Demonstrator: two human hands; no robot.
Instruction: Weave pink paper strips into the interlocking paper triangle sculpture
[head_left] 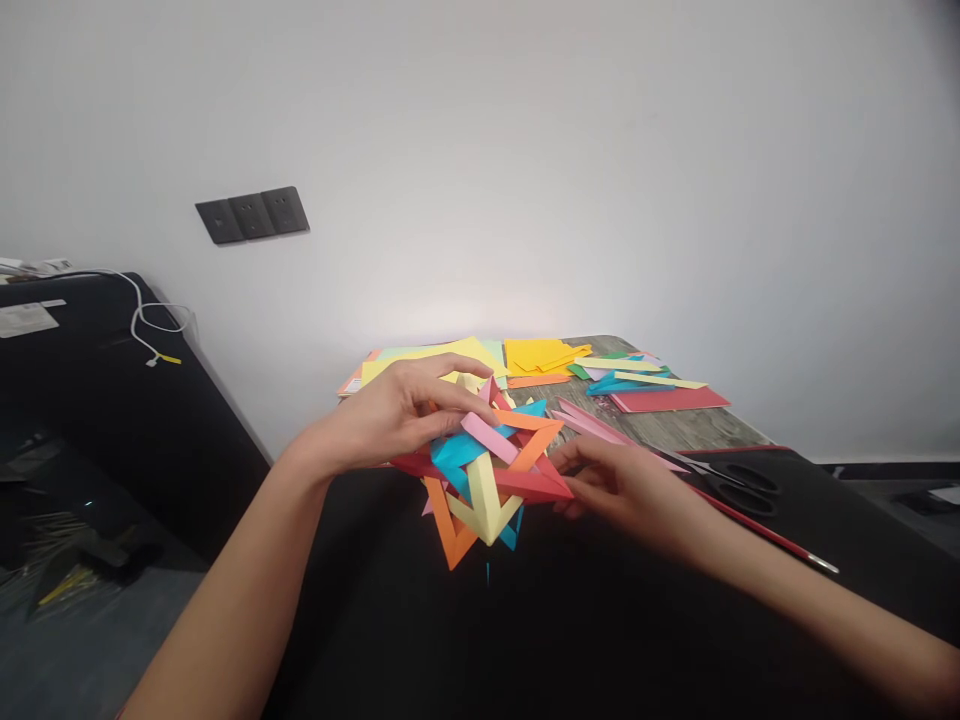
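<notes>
A star-shaped origami model (487, 490) of interlocked folded paper strips in orange, blue, red, pink and pale yellow is held up over the black mat. From the upper left, my left hand (409, 405) grips it, thumb and fingers closed around its top points. On the other side, my right hand (604, 480) pinches the red point at the model's right edge. Parts of the model behind the left fingers are hidden. Folded pink paper strips (592, 424) lie just beyond my right hand.
Black-handled scissors (739, 490) and a red pencil (795, 550) lie right of my right hand. Yellow sheets (544, 354), folded blue and green pieces and a red pad (675, 399) rest at the table's back. A black cabinet (97, 400) stands left; sockets (253, 214) are on the wall.
</notes>
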